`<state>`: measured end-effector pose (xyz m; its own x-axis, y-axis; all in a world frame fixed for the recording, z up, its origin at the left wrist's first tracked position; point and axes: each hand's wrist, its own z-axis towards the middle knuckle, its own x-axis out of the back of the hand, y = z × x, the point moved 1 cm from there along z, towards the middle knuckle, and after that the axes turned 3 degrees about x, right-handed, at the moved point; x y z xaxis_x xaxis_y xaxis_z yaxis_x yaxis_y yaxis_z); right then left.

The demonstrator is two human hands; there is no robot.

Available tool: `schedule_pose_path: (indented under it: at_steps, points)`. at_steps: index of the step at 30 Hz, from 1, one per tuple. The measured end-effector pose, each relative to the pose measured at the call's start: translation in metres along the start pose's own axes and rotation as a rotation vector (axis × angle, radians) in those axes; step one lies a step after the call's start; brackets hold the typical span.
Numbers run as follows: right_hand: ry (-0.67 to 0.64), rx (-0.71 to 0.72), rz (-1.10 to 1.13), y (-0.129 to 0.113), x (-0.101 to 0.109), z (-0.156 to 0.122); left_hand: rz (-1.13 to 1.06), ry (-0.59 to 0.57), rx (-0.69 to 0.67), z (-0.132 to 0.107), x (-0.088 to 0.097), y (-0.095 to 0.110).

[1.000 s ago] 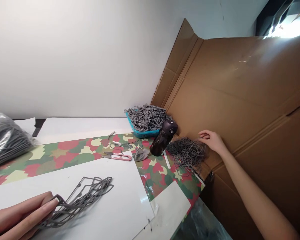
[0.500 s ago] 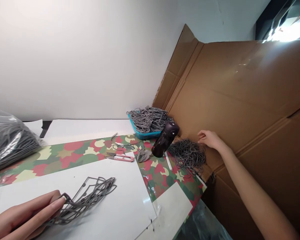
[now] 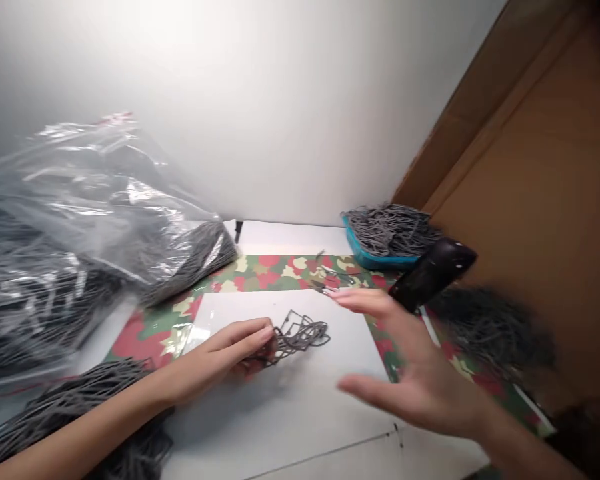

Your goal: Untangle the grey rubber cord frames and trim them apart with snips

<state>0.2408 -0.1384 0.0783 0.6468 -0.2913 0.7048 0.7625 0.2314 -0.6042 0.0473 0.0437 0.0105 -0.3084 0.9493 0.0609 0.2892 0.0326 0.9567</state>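
a worker's left hand [image 3: 230, 348] pinches a small bundle of looped gray cords [image 3: 303, 333] between thumb and fingers, holding it over a white sheet [image 3: 285, 393] at the center of a table. the free ends of the bundle fan out to the right, toward the open right hand [image 3: 423, 380], which is blurred and empty, thumb and fingers spread wide apart, well clear of the bundle. beyond the fingertips of that hand, a pair of small snips [image 3: 323, 287] shows only in part. a camouflage-patterned cover [image 3: 270, 270] in red, green and cream borders the sheet. at the back of the table, a blue basket [image 3: 367, 260] is heaped with gray strands [image 3: 393, 230], a dark bottle [image 3: 433, 273] tilted in view just in front of it. a tangled gray pile [image 3: 495, 327] lies to the right, blurred, near a tall cardboard panel [image 3: 545, 167]. at left, clear plastic bags [image 3: 105, 183] bulge with more gray cord, and a loose heap [image 3: 115, 393] spreads beside the left forearm, partly hidden by it. a white wall [image 3: 255, 100] rises behind the scene.
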Motion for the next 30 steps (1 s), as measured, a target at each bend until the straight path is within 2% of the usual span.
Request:
schedule_pose_path:
  at_steps: [2, 4, 7, 12, 17, 30]
  points:
    - [-0.175, -0.044, 0.239, 0.011, -0.049, 0.017, -0.079, -0.094, 0.032, -0.001, -0.003, 0.006]
    - [-0.254, -0.156, 0.553, 0.025, -0.085, 0.027, -0.118, -0.175, 0.029, -0.002, -0.002, 0.007]
    - [-0.355, -0.258, 0.863, 0.038, -0.109, 0.027, -0.147, -0.231, 0.012, -0.002, 0.000, 0.003]
    - [-0.395, -0.408, 0.966, 0.052, -0.102, 0.013, -0.155, -0.359, 0.015, 0.002, 0.001, -0.001]
    - [-0.409, -0.462, 1.001, 0.061, -0.097, 0.011, -0.142, -0.314, 0.034, 0.003, 0.001, 0.001]
    - [-0.390, -0.454, 1.030, 0.058, -0.093, 0.013, -0.134, -0.255, 0.053, 0.004, 0.000, 0.000]
